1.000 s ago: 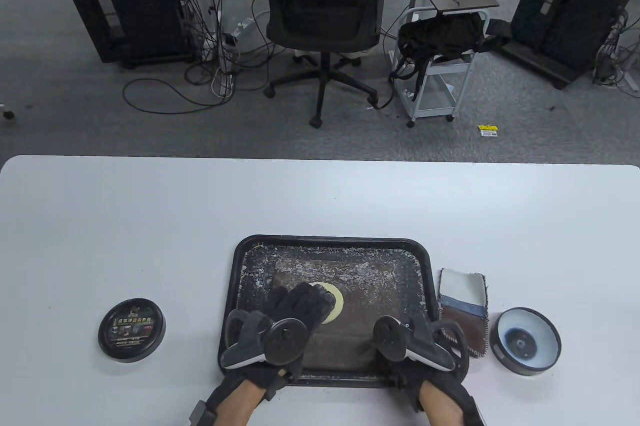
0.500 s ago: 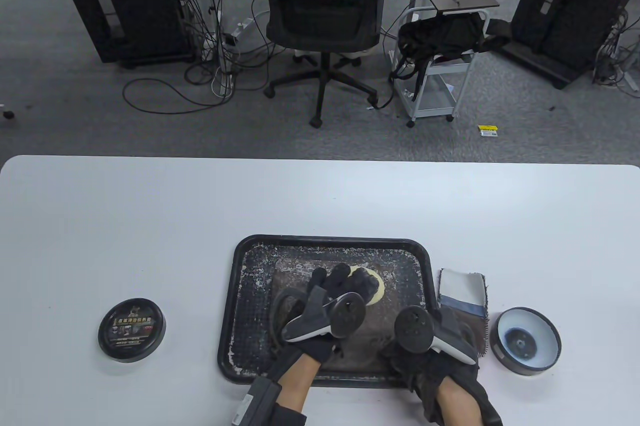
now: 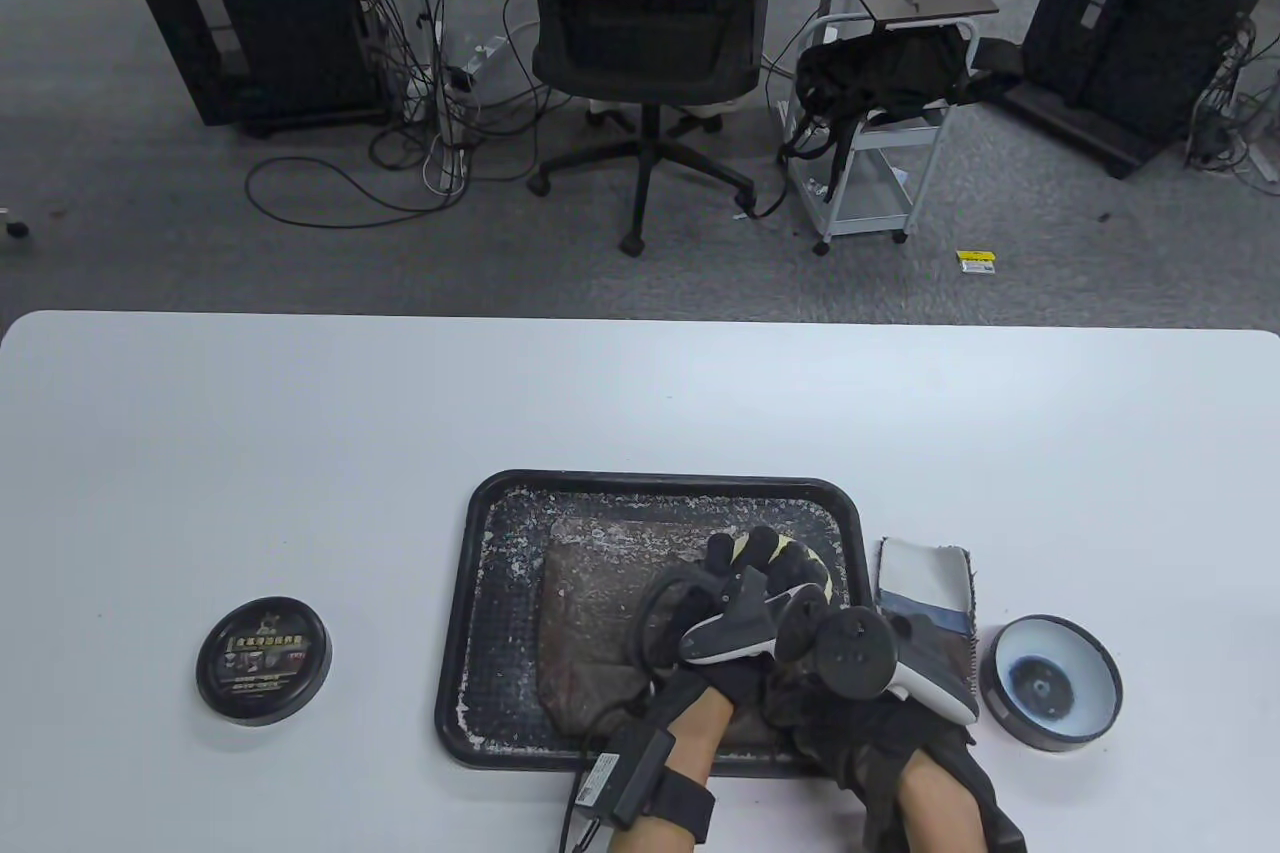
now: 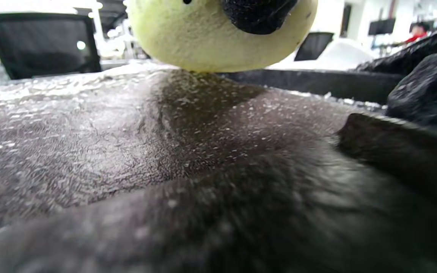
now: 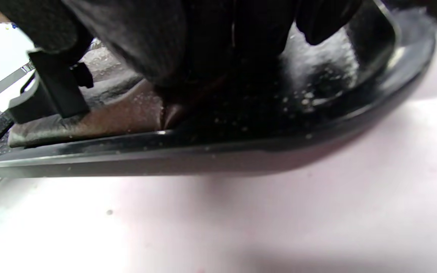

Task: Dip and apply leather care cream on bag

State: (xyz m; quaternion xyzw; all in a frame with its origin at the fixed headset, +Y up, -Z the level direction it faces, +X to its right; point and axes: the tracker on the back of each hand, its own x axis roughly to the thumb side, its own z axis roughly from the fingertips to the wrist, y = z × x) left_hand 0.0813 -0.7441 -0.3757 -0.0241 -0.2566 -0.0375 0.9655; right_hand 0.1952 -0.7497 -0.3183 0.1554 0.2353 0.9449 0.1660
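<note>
The left hand (image 3: 745, 583) now presses the yellow sponge pad (image 3: 800, 555) against the upper right part of the brown leather bag (image 3: 590, 613); a second ago it was working left of centre, so the stroke has swept rightward across the bag. Its fingers curl over the pad, holding it. The right hand (image 3: 850, 703) has slid inward to the bag's lower right corner, fingers apparently pinning it inside the black tray (image 3: 480, 513); its exact grip I cannot tell. The open cream tin (image 3: 1050, 683) sits at the frame's right, its lid (image 3: 263, 659) at left. Spreading looks well advanced.
</note>
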